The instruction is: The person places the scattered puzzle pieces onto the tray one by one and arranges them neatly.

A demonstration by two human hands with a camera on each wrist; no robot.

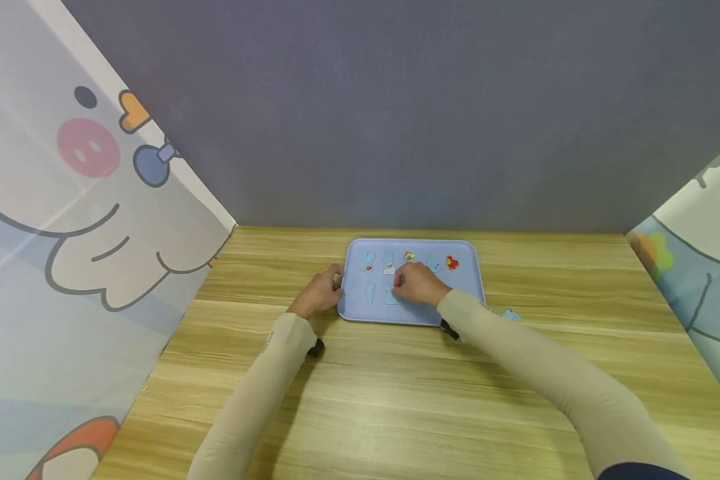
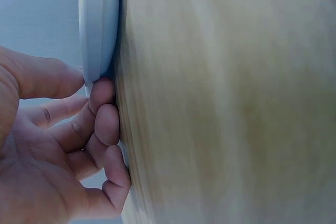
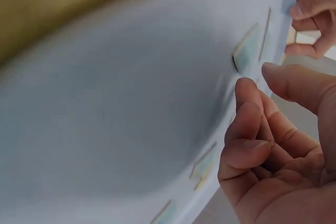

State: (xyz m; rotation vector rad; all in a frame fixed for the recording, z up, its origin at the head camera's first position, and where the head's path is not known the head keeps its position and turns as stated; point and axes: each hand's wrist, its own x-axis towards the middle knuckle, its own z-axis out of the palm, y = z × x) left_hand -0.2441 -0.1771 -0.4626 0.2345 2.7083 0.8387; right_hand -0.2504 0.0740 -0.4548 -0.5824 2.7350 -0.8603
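Note:
My left hand [image 1: 319,292] grips the left rim of a pale blue tray [image 1: 351,308]; in the left wrist view its thumb lies against the rim, with curled fingers beneath. Over the middle of the tray, my right hand [image 1: 421,283] is beside a light blue flat piece [image 1: 391,297]. The right wrist view shows its thumb and index finger apart, nothing visible between them, near a thin light blue piece [image 3: 248,46]. Another narrow light blue piece [image 1: 370,293] lies to the left. A far row includes a red piece [image 1: 452,263] and a yellow-red piece [image 1: 410,255].
The tray rests on a wood-grain table [image 1: 360,400]. Right of it, partly behind the right sleeve, lies a loose light blue piece [image 1: 511,315]. A grey wall panel [image 1: 396,120] stands behind the table, with cartoon-printed panels [image 1: 84,267] at the sides.

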